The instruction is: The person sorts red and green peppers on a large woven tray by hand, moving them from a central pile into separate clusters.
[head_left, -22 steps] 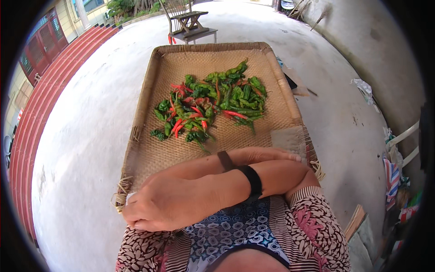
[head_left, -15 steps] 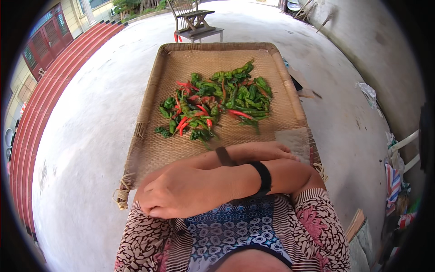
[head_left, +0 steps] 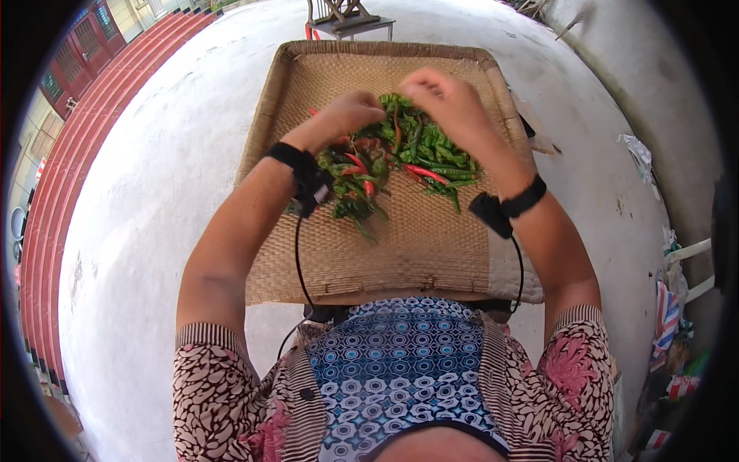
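A heap of green and red chili peppers (head_left: pixel 443 152) lies on a woven bamboo tray (head_left: pixel 369 266) in front of me. My left hand (head_left: pixel 346 115) is over the heap's far left part, its fingers curled together; what they may hold is hidden. My right hand (head_left: pixel 450 100) is raised over the far right part of the heap, bent toward my left hand. Its fingers are blurred, so their grip does not show. A long red chili pepper (head_left: pixel 426 174) lies among green ones between my forearms. Each wrist wears a black strap with a small device and a cable.
The tray has a raised, bound rim (head_left: pixel 385 48). Beyond it stands a small wooden table (head_left: pixel 350 27) with a chair on it. Red steps (head_left: pixel 85 146) run along the left, and a grey wall (head_left: pixel 647 85) with bags and clutter is on the right.
My arms were crossed low over the tray's near edge. Now they are uncrossed and stretched forward, with both hands over the peppers. The tray appears higher in view.
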{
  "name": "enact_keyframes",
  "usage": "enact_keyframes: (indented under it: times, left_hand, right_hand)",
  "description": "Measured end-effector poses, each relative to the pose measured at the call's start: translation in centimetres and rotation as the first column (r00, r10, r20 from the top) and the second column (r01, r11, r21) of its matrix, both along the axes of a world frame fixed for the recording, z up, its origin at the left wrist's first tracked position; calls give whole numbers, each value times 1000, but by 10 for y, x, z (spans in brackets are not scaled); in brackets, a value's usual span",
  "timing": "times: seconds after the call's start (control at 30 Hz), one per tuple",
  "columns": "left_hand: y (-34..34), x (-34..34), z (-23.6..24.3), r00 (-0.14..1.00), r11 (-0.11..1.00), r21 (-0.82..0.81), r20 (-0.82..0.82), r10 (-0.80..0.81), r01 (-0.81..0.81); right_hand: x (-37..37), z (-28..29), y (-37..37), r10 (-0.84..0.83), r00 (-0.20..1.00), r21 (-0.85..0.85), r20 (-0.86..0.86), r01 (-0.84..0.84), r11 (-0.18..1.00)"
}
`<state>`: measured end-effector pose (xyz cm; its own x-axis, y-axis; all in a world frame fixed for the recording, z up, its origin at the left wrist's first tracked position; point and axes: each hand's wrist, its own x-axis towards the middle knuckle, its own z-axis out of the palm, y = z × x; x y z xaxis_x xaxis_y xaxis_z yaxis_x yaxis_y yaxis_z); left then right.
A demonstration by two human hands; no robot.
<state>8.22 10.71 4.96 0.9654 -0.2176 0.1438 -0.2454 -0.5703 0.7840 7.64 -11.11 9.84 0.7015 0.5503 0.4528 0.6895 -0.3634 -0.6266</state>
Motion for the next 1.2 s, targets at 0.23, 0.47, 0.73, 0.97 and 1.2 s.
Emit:
enact_keyframes:
  times: [0.23, 0.47, 0.73, 0.97, 1.2]
  left_hand:
    - [46, 50, -22, 948, 808, 563, -126, 293, -174]
    - [58, 56, -28, 888, 794, 569, -227, 401, -213]
    - [62, 91, -94, 951, 796, 586, -134, 279, -151]
    - [22, 63, -29, 883, 911, 376, -469, 28, 171]
    - [19, 15, -38, 903, 835, 462, -420, -91, 299]
  right_hand:
    - [144, -80, -18, -199, 979, -403, 53, 203, 893]
    - [145, -87, 29, -256, 965, -663, 51, 224, 715]
    - [164, -99, 38, -64, 983, -714, 172, 169, 679]
    - [126, -72, 19, -122, 986, -823, -118, -28, 568]
    - [62, -73, 15, -184, 957, -891, -225, -126, 436]
